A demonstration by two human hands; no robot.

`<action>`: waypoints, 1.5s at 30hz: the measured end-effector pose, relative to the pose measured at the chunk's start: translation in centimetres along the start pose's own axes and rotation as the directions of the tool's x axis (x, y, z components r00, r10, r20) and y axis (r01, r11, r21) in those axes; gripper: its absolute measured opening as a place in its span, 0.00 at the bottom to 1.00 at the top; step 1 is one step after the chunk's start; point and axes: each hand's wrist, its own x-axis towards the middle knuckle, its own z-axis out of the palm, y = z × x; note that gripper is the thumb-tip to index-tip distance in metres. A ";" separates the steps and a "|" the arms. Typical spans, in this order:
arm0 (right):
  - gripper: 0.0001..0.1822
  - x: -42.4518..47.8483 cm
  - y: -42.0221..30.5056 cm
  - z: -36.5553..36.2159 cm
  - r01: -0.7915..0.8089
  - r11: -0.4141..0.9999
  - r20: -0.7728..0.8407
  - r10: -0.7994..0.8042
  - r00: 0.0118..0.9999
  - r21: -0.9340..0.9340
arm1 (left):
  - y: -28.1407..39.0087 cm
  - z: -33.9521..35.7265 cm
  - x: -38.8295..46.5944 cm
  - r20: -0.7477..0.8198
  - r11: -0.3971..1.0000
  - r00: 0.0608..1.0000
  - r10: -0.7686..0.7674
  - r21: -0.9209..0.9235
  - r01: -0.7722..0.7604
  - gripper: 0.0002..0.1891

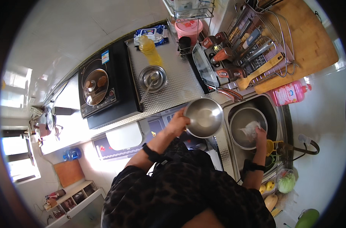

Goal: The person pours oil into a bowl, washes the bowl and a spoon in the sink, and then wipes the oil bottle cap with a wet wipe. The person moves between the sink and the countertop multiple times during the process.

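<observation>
My left hand [179, 123] grips the rim of a stainless steel bowl [205, 118], held at the counter's edge left of the sink. Nothing can be made out inside this bowl. Over in the sink [241, 100], my right hand [260, 135] has its fingers on a crumpled white cloth [251, 130]. The cloth lies within a larger metal basin [237, 116] that stands in the sink. Part of the right hand's grip is hidden by the cloth.
Left on the counter are a metal bowl with a spoon [153, 78], a yellow bottle [150, 51] and an induction cooker [99, 85]. A knife and utensil rack [255, 48] stands behind the sink, near a pink pump bottle [288, 93]. The faucet [299, 150] and cabbage [286, 183] are right.
</observation>
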 end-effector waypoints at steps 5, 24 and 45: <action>0.11 -3.0 -3.1 13.6 0.251 0.940 0.201 -0.206 0.958 -0.232 | 3.5 -5.5 -3.9 -0.177 0.969 0.981 0.083 -0.215 -0.121 0.32; 0.25 -2.2 -2.4 42.8 0.835 0.149 0.530 -0.711 0.462 -0.529 | 5.9 -16.4 -10.2 -0.422 0.898 0.891 0.169 -0.306 -0.316 0.29; 0.25 1.7 -5.1 45.1 0.866 -0.014 0.658 -0.656 0.370 -0.500 | 6.4 -19.2 -11.2 -0.402 0.850 0.908 0.121 -0.431 -0.304 0.31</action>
